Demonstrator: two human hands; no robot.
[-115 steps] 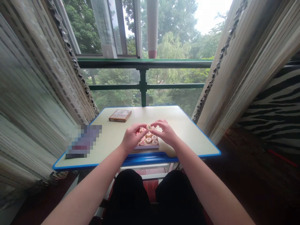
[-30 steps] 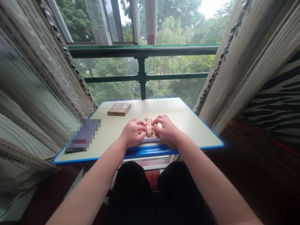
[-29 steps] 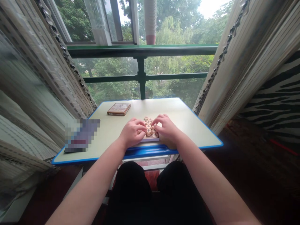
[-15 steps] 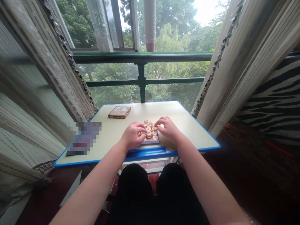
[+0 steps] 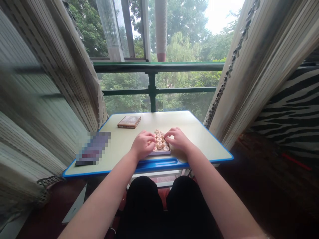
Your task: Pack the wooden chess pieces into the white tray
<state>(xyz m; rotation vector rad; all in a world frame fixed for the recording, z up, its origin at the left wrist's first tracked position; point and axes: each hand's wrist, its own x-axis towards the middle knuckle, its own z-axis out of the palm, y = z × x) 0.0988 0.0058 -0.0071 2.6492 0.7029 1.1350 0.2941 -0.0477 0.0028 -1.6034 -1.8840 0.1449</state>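
A shallow white tray (image 5: 160,153) stands near the front edge of the table, filled with round wooden xiangqi pieces (image 5: 159,144), some stacked in a second layer. From the left, my left hand (image 5: 144,144) reaches over the tray with curled fingers, thumb and forefinger closed at a xiangqi piece that they mostly cover. On the opposite side my right hand (image 5: 177,138) bends down, its fingertips and thumb pinched at a piece in the right row. Parts of both outer rows are hidden beneath my fingers.
A flat brown box (image 5: 129,121) lies toward the back left of the cream table (image 5: 199,146) with its blue rim. A blurred dark item (image 5: 93,149) rests at the left edge. Curtains (image 5: 82,99) hang at both sides; a green railing (image 5: 184,67) runs behind.
My left hand has shifted slightly leftward off the middle pieces, showing more of them. My right hand stays at the right row. The whole view has tilted a little.
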